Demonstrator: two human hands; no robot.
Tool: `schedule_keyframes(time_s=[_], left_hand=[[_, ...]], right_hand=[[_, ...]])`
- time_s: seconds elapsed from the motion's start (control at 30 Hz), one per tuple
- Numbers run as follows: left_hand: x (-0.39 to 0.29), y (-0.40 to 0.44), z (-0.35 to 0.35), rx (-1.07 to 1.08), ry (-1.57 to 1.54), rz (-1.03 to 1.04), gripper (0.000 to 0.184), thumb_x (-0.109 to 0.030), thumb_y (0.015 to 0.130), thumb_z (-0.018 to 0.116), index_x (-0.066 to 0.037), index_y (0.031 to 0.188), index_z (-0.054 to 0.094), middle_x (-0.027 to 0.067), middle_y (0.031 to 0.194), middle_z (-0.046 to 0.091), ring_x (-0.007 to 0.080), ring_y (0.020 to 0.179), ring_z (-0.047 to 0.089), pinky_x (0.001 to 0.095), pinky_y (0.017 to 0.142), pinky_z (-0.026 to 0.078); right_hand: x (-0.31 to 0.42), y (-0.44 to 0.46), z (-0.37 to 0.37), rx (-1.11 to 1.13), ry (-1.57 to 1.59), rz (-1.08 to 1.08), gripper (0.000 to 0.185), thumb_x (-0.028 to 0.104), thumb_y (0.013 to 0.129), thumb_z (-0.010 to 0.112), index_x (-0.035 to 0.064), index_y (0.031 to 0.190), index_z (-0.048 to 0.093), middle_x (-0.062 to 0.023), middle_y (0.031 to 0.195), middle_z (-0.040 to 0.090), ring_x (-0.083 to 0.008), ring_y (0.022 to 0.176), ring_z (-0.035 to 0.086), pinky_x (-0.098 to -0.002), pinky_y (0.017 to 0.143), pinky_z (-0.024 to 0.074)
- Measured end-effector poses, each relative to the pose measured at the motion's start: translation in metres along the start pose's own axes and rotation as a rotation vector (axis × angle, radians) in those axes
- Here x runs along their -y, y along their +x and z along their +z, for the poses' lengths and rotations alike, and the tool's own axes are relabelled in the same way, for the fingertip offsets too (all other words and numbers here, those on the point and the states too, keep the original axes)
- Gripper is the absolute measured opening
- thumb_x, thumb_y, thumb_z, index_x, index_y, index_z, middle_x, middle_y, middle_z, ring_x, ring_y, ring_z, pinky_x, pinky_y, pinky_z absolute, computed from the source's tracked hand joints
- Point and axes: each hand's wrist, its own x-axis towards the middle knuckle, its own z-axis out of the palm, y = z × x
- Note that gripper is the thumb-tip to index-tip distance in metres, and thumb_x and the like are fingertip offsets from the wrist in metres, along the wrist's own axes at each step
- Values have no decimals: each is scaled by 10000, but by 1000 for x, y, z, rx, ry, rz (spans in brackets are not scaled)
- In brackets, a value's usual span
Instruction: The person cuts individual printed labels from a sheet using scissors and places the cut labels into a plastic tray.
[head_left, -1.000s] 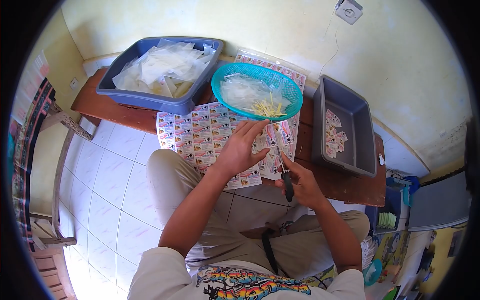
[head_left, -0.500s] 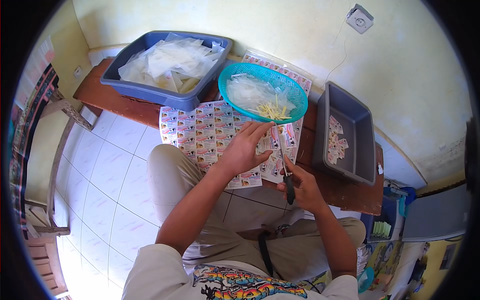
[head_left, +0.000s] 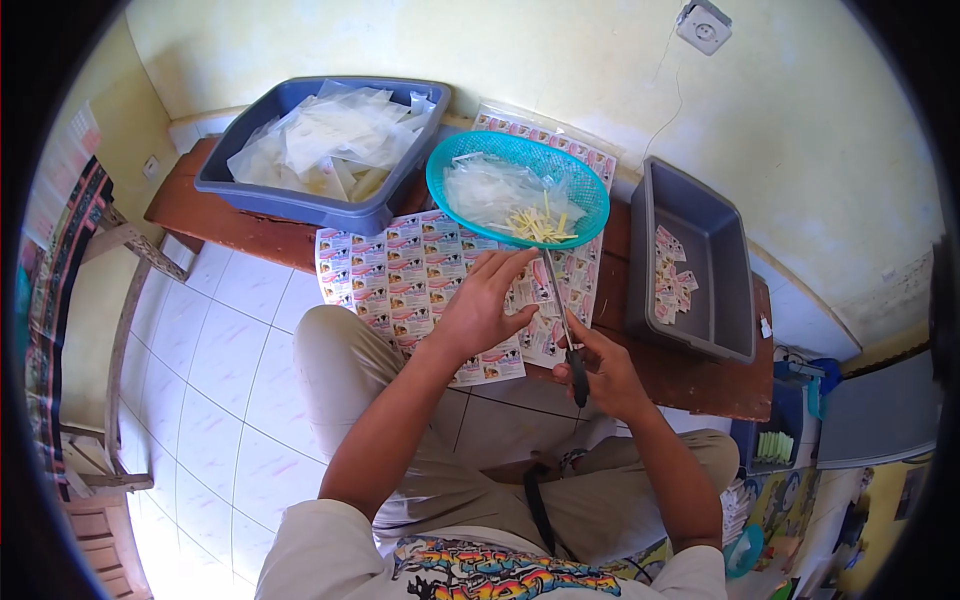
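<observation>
My right hand [head_left: 605, 375] grips a pair of scissors [head_left: 576, 370] by the black handles. Their long metal blades point up toward the near rim of a turquoise mesh basket [head_left: 440, 195]. Left of the blades, my left hand [head_left: 485, 312] is over a sheet of printed labels [head_left: 385, 270], fingers stretched forward and thumb apart. Whether its fingertips touch the paper I cannot tell. Clear plastic bags [head_left: 500, 190] and pale yellow strips [head_left: 540, 223] lie in the basket.
At the back left, a blue-grey tub [head_left: 300, 200] holds translucent plastic sheets [head_left: 335, 135]. A grey tub [head_left: 715, 260] on the right contains several cut labels [head_left: 673, 285]. Everything stands on a low brown wooden bench [head_left: 720, 385] against the wall.
The scissors and both hands stay almost in place. Label pieces that flanked the blades near the basket now show less. The whole view has shifted slightly.
</observation>
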Motion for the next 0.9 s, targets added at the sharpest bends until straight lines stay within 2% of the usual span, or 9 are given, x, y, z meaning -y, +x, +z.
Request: schedule_keyframes(time_s=[0.1, 0.17, 0.3, 0.4, 0.47, 0.5, 0.57, 0.67, 0.9], left_hand=[[1, 0, 0, 10, 12, -1, 805, -101, 795, 917, -54, 1522, 574, 208, 1344, 682, 425, 1251, 633, 509, 1092, 521], [1, -1, 0, 23, 18, -4, 808, -102, 795, 917, -51, 1523, 572, 210, 1349, 680, 428, 1255, 632, 510, 1094, 520], [0, -2, -3, 15, 31, -13, 815, -95, 788, 921, -44, 1523, 571, 208, 1353, 680, 424, 1256, 633, 510, 1090, 525], [2, 1, -4, 9, 33, -7, 821, -90, 781, 927, -41, 1521, 574, 203, 1358, 681, 419, 1258, 636, 509, 1089, 529], [3, 3, -3, 12, 30, -9, 823, -88, 777, 930, -41, 1518, 576, 201, 1362, 681, 417, 1259, 638, 508, 1089, 531], [3, 3, -3, 8, 34, -7, 822, -88, 775, 932, -40, 1516, 579, 199, 1367, 681, 415, 1260, 640, 508, 1090, 531], [3, 4, -3, 7, 37, -4, 820, -89, 774, 934, -40, 1513, 582, 196, 1372, 681, 414, 1260, 643, 508, 1091, 532], [4, 7, 0, 11, 35, 0, 817, -89, 774, 935, -40, 1511, 586, 193, 1381, 680, 412, 1263, 645, 505, 1087, 535], [4, 15, 7, 18, 36, 3, 830, -93, 776, 936, -42, 1524, 579, 186, 1372, 680, 397, 1255, 648, 499, 1085, 540]], right_hand=[[1, 1, -4, -22, -29, 17, 908, 166, 907, 919, 144, 1689, 458, -63, 1149, 650, -108, 876, 636, -317, 709, 596], [-11, 5, -11, -30, -353, -88, 916, 256, 892, 934, 128, 1676, 479, -110, 1097, 647, -174, 888, 645, -369, 818, 583], [3, 6, -9, -16, -486, -49, 936, 324, 861, 949, 82, 1649, 506, -163, 1073, 649, -250, 899, 664, -398, 890, 560], [-9, 11, -7, -18, -613, -88, 924, 308, 846, 952, 44, 1623, 527, -187, 1125, 664, -310, 952, 693, -422, 894, 568], [-14, 15, -6, -5, -701, -61, 859, 242, 863, 915, 24, 1603, 537, -222, 1226, 645, -377, 1040, 709, -458, 929, 576], [-17, 17, -7, -8, -699, -60, 859, 242, 863, 915, 24, 1603, 537, -222, 1226, 645, -377, 1040, 709, -458, 929, 576], [-22, 20, -7, -15, -786, -45, 816, 161, 876, 847, 38, 1611, 517, -240, 1308, 609, -437, 1107, 701, -499, 966, 585], [-24, 24, -7, -37, -863, -37, 805, 107, 866, 795, 54, 1615, 502, -246, 1329, 595, -465, 1134, 700, -517, 981, 595], [-24, 39, -3, -64, -966, 12, 771, 89, 858, 766, 86, 1593, 533, -230, 1321, 603, -454, 1116, 721, -536, 937, 618]])
